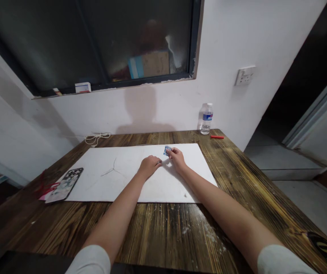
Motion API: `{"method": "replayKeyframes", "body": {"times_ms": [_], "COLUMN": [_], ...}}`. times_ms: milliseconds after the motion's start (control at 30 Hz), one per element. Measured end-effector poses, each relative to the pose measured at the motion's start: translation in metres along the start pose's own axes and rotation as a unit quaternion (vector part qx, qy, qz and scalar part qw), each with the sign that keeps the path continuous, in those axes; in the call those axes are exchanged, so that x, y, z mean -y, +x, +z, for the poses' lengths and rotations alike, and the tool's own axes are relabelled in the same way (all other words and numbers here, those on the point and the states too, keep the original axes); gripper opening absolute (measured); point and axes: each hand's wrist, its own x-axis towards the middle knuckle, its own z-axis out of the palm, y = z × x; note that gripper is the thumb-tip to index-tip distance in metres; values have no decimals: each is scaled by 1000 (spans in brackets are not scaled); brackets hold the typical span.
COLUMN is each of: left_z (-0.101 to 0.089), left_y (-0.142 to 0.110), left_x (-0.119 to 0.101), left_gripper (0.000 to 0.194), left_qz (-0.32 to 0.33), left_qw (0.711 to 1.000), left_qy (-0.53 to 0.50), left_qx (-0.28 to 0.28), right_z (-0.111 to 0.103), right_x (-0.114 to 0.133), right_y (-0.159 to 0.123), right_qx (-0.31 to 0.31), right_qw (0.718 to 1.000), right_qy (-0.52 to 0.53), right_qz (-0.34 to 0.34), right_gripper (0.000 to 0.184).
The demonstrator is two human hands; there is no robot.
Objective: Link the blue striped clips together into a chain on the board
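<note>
In the head view my right hand (177, 159) pinches a small flat blue-and-white patterned piece (167, 150) over a white board (100, 190); its exact kind is unclear. My left hand (150, 166) is closed just to the left, low over the same board. A small dark, greyish bit shows at its fingertips, too small to name. Thin dark lines (113, 168) mark the board's left half.
A patterned phone-like slab (66, 184) and red strings (48, 187) lie at the board's left end. Behind are a white cable (96, 137), a water bottle (207, 120) and a red stick-like item (217, 137) on the wooden table (163, 228), which meets the wall.
</note>
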Motion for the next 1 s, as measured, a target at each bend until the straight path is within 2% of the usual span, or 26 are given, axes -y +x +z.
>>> {"method": "replayKeyframes", "body": {"times_ms": [200, 367, 500, 667, 800, 1000], "left_z": [0, -7, -18, -25, -20, -12], "left_y": [0, 1, 3, 4, 6, 6], "left_x": [-4, 3, 8, 4, 0, 4], "left_gripper": [25, 26, 27, 25, 25, 24], "left_qz": [8, -12, 15, 32, 33, 17], "left_qw": [1000, 999, 996, 995, 995, 998], "left_qy": [11, -39, -68, -39, -22, -22], "left_qx": [14, 19, 58, 91, 91, 59], "right_z": [0, -1, 0, 0, 0, 0], "right_x": [-2, -3, -4, -4, -2, -4], "right_y": [1, 2, 3, 2, 1, 2], "right_qx": [-4, -1, -2, -2, -1, -2], "right_qw": [1000, 1000, 1000, 1000, 1000, 1000], "right_qy": [-4, -8, -3, -1, -11, -19], "right_qz": [4, -3, -2, 1, 0, -1], "right_gripper": [39, 39, 39, 40, 40, 42]}}
